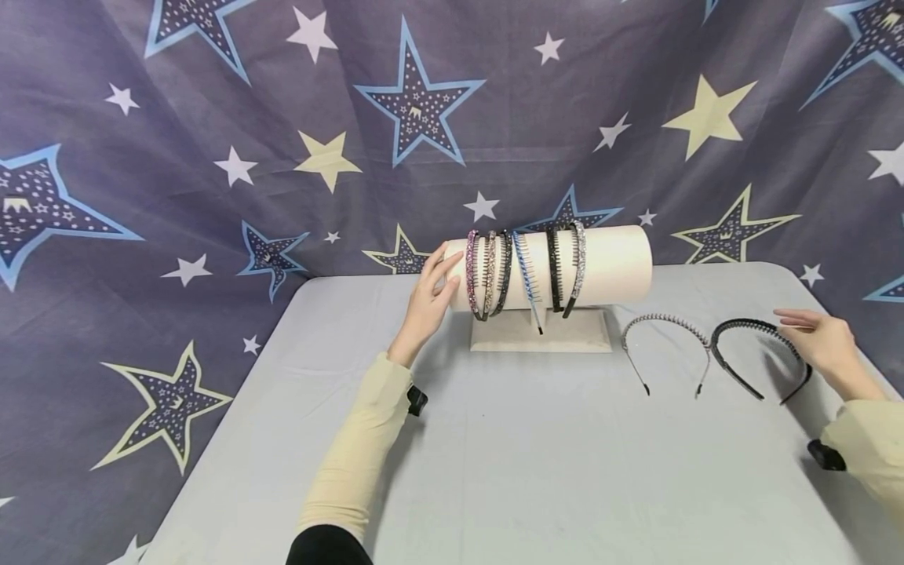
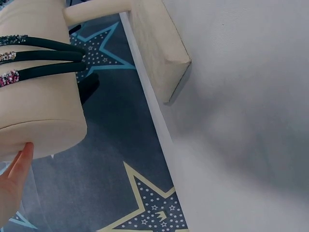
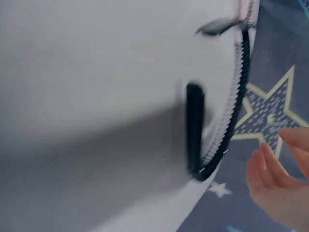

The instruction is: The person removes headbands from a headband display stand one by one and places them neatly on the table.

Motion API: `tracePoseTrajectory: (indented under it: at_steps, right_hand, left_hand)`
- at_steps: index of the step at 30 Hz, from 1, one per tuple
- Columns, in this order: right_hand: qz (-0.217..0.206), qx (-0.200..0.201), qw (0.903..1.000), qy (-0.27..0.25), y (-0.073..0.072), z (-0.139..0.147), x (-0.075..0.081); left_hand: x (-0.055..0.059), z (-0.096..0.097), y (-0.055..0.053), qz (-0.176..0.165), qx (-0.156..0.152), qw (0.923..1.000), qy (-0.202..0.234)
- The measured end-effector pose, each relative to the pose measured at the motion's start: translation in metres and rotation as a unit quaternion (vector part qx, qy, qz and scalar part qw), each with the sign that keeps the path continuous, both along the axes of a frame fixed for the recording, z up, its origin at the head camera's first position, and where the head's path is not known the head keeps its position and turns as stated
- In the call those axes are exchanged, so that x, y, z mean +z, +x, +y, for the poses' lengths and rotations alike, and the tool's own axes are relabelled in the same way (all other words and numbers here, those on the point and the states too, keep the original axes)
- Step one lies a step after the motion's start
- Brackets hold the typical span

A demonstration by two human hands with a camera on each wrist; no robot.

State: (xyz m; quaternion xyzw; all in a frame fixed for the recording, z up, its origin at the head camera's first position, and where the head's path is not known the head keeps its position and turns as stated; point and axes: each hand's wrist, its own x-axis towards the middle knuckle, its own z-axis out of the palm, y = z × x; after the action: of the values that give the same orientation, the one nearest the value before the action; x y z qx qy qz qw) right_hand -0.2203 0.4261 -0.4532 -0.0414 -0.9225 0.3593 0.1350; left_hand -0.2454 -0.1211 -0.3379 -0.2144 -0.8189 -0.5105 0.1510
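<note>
A cream display roll [image 1: 614,265] on a flat-based stand [image 1: 540,337] bears several headbands, among them a pink glittery one [image 1: 472,275], a blue toothed one [image 1: 526,271] and a silver one [image 1: 580,271]. My left hand [image 1: 427,302] rests its extended fingertips against the roll's left end; in the left wrist view these fingers [image 2: 21,164] lie at the end face. Over the right part of a black toothed headband [image 1: 727,333] on the table hovers my right hand [image 1: 822,349], fingers loosely bent. The right wrist view shows that hand with nothing in it, beside the black headband [image 3: 241,92].
A grey toothed headband [image 1: 664,318] lies left of the black one, their sides close together. Pale cloth covers the table [image 1: 551,471]. Behind its far edge hangs a dark curtain [image 1: 523,149] patterned with stars.
</note>
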Motion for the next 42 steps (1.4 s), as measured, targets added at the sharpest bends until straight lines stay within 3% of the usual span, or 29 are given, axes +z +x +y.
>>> tracePoseTrajectory:
  at_steps: [9, 17, 27, 42]
  right_hand:
    - [0.05, 0.068, 0.996, -0.031, 0.012, -0.058, 0.044]
    - [0.079, 0.088, 0.9925, -0.031, 0.011, -0.09, 0.063]
    - [0.154, 0.1, 0.9829, -0.015, 0.017, -0.136, 0.082]
    - [0.288, 0.141, 0.9471, -0.01, 0.025, -0.191, 0.095]
  left_hand:
    - [0.0, 0.0, 0.0, 0.0, 0.0, 1.0, -0.002]
    - [-0.001, 0.0, -0.001, -0.003, 0.002, 1.0, 0.001]
    - [-0.001, -0.001, -0.001, 0.002, 0.002, 1.0, 0.003]
    - [0.0, 0.001, 0.0, -0.005, 0.001, 1.0, 0.005]
